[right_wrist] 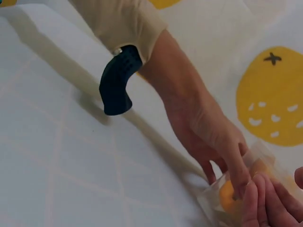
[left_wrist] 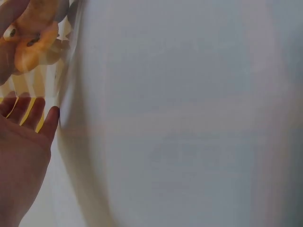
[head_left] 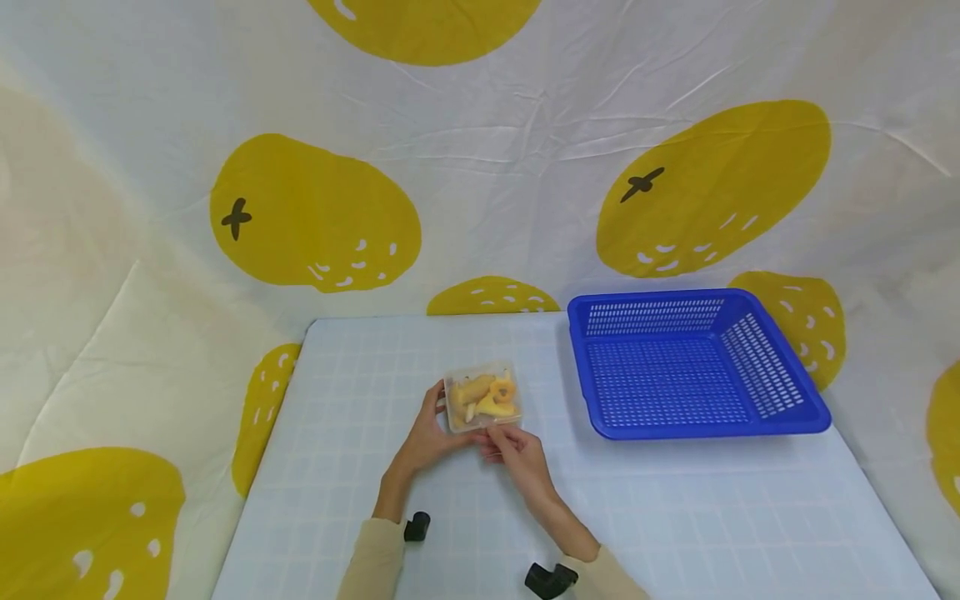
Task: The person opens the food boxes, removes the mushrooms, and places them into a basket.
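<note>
A small clear plastic box (head_left: 483,398) holds several yellow and orange pieces that look like toy fruit or vegetables. My left hand (head_left: 426,442) grips it at its left side and near corner. In the left wrist view, fingers of the left hand (left_wrist: 23,156) lie along the see-through box (left_wrist: 52,85), with orange pieces (left_wrist: 35,49) visible inside. My right hand (head_left: 523,462) pinches the front edge of the box with thumb and fingers. From the right wrist, the right hand's fingertips (right_wrist: 265,201) meet the box beside the left hand; what exactly they pinch is hidden.
A blue perforated plastic basket (head_left: 675,383) stands to the right on the table (head_left: 720,500), which has a pale checked cover. A white cloth (head_left: 510,208) with large yellow fruit prints hangs behind. Black wrist devices (head_left: 551,579) sit at the sleeves.
</note>
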A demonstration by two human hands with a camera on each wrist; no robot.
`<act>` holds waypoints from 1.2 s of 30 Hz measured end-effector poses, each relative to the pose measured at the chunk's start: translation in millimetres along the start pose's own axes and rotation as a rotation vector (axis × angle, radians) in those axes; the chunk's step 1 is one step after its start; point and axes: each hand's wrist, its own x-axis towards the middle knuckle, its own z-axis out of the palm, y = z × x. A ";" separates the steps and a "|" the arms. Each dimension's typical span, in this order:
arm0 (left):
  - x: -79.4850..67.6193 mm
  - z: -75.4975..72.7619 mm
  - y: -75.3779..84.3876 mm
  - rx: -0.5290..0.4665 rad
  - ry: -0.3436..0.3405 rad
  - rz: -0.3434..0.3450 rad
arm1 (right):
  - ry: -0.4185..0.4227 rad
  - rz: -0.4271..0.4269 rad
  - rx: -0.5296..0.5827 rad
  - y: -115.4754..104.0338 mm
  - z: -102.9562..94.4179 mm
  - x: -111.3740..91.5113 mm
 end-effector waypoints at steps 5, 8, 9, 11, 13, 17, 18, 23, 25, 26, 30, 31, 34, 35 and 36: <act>1.1 1.8 -3.0 0.006 0.015 0.003 | 0.023 0.075 0.018 -4.8 2.2 4.0; 1.8 2.3 -4.9 0.008 0.022 0.005 | 0.056 0.095 -0.004 -7.4 3.9 6.8; 1.9 2.4 -5.3 0.008 0.023 0.005 | 0.070 0.099 -0.012 -8.6 4.6 7.3; 2.2 2.8 -5.9 0.007 0.022 0.013 | 0.100 0.108 -0.023 -10.8 6.2 7.6; 2.3 3.1 -6.0 0.007 0.018 0.013 | 0.127 0.107 -0.026 -12.3 7.6 7.2; 0.7 3.1 -5.0 0.003 0.025 0.005 | 0.156 0.090 -0.020 -12.7 9.8 6.8; 0.4 3.1 -4.7 0.001 0.027 0.002 | 0.161 0.088 -0.020 -12.3 10.1 6.9; -0.3 2.9 -4.5 0.014 0.034 0.002 | 0.190 0.091 -0.040 -16.9 11.9 3.9; -0.4 2.9 -4.6 0.029 0.035 -0.001 | 0.197 0.084 -0.050 -24.9 14.0 -0.4; -0.5 2.9 -4.4 0.035 0.035 -0.002 | 0.199 0.079 -0.054 -29.7 15.2 -2.9; -0.4 2.6 -2.8 0.046 0.036 -0.003 | 0.218 0.052 -0.060 -45.5 19.9 -11.8; -0.3 2.4 -2.4 0.049 0.036 -0.006 | 0.225 0.049 -0.060 -47.5 20.6 -12.9; -0.4 2.0 -0.7 0.059 0.035 -0.014 | 0.240 0.042 -0.053 -47.6 21.2 -13.0; -0.3 2.1 -0.3 0.061 0.035 -0.017 | 0.242 0.041 -0.049 -47.1 20.9 -12.7; -0.5 2.3 0.0 0.064 0.034 -0.019 | 0.244 0.049 -0.047 -47.0 20.9 -12.8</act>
